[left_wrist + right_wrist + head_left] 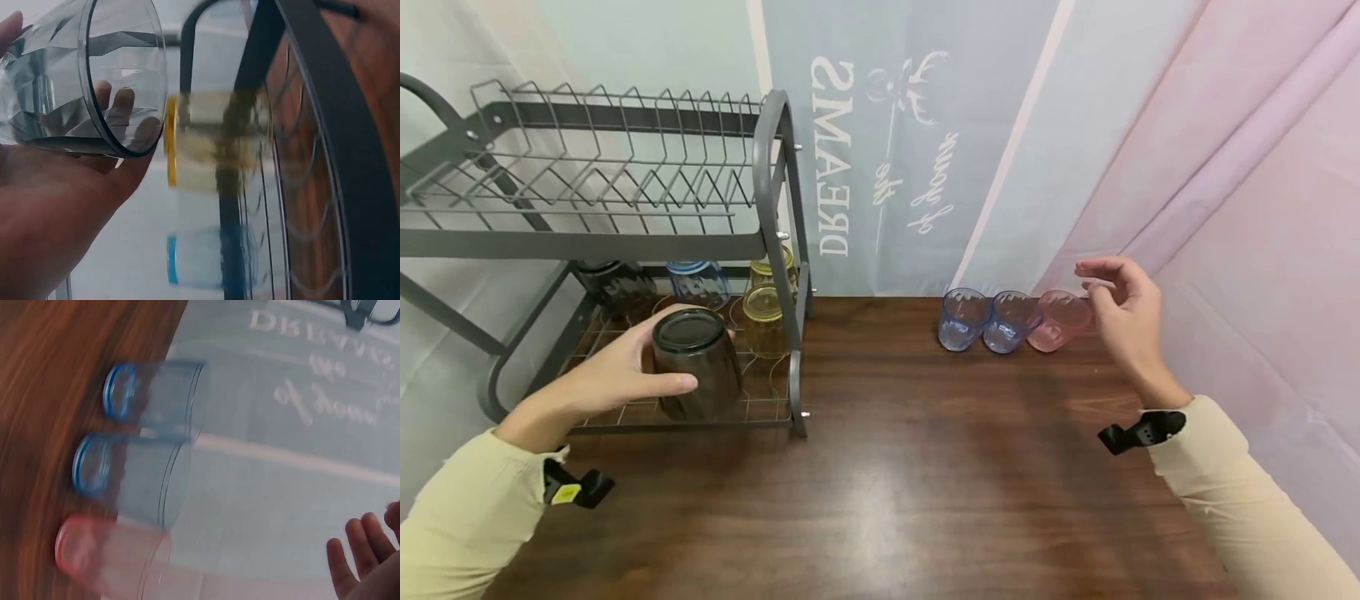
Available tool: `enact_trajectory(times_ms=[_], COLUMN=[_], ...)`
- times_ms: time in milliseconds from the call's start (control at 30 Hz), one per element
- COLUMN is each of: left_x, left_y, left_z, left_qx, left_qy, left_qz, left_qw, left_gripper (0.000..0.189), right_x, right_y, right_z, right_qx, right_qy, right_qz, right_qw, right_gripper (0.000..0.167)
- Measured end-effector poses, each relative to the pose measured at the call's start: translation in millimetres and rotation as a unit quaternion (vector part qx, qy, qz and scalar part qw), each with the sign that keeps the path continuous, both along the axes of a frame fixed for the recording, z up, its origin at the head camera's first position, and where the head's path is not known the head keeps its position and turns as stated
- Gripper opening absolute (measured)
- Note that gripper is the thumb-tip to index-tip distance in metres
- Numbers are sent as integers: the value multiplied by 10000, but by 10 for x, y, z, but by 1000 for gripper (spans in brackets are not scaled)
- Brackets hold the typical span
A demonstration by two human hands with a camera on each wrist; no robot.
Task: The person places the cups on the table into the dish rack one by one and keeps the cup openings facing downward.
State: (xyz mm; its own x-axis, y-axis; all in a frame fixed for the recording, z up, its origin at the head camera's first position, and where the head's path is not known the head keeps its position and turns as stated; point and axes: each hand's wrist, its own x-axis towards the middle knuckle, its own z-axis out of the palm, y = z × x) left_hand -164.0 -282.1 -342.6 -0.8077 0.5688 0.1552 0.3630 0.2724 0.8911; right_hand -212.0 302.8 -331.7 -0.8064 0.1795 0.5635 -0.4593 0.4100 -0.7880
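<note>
My left hand (pixel 613 367) grips a smoky dark drinking glass (pixel 703 371), mouth down, at the front of the dish rack's lower tier. In the left wrist view, the fingers show through this clear-walled glass (pixel 50 94). Close by on that tier stand a yellow glass (pixel 763 321), a second yellow one behind it, a blue glass (pixel 698 282) and another dark glass (pixel 617 282). My right hand (pixel 1127 312) hovers with loosely bent fingers and nothing in them, just right of an upright pink glass (pixel 1056 325).
Two blue glasses (pixel 156 394) stand in a row with the pink one along the table's back edge. The rack's grey frame (pixel 767 183) and wire upper tier (pixel 625 179) rise over the left hand. A printed curtain (pixel 887 208) hangs behind the wooden table (pixel 880 467).
</note>
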Motion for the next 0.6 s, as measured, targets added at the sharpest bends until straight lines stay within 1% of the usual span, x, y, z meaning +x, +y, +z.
enact_trajectory(times_ms=[67, 133, 200, 233, 467, 600], left_x=[-40, -93, -155, -186, -352, -451], left_y=[-80, -152, -215, -243, -324, -333], left_z=[-39, -78, -107, -115, -144, -197], left_qx=[-253, -397, -442, -472, -639, -1003], left_qy=[79, 66, -42, -84, -510, -668], left_qz=[470, 904, 1240, 1358, 1902, 2083], left_qw=[9985, 9951, 9913, 9896, 9783, 9706], left_gripper=[73, 72, 72, 72, 74, 83], right_x=[-54, -103, -153, -173, -270, -362], right_y=[101, 202, 300, 347, 568, 664], right_z=[-27, -59, -92, -110, -205, -267], right_qx=[412, 780, 978, 1083, 1553, 1761], right_qy=[-296, -543, -704, -780, -1350, -1776], right_qz=[-257, -443, -545, -599, -938, -925], right_qw=[9984, 9945, 9912, 9892, 9741, 9638], right_gripper=[26, 25, 26, 26, 34, 41])
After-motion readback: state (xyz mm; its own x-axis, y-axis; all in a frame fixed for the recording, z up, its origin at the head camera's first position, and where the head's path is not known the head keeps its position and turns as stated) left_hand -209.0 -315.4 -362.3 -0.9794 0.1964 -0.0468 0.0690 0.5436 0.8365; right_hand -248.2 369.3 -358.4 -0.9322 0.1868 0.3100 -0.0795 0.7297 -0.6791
